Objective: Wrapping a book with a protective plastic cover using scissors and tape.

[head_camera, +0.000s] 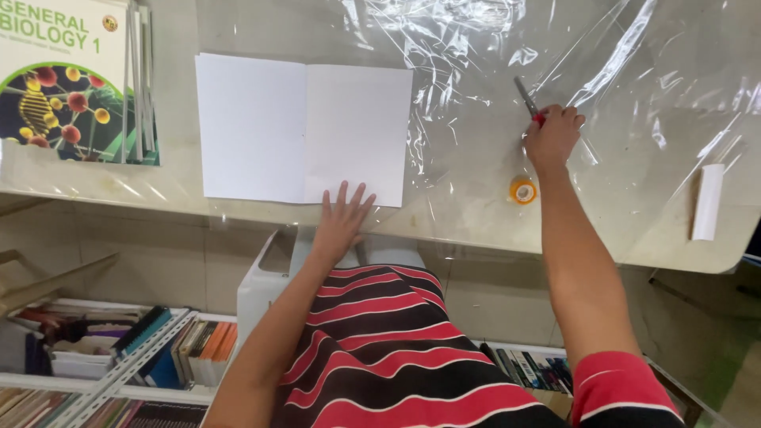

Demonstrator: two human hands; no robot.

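Scissors (526, 98) sit in the right hand (552, 136), its grip closed around the red handles, blades on the clear plastic sheet (634, 71) spread across the bench (476, 214). Left hand (342, 219), fingers spread, presses the open book (304, 131) flat, seemingly to stop it sliding. Tape roll (523, 190) lies near the right wrist.

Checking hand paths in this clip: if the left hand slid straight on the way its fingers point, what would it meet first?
The left hand lies flat, fingertips already on the near edge of the open white book. Going straight on, it would slide up that right-hand page, then likely reach the clear plastic sheet beyond it.
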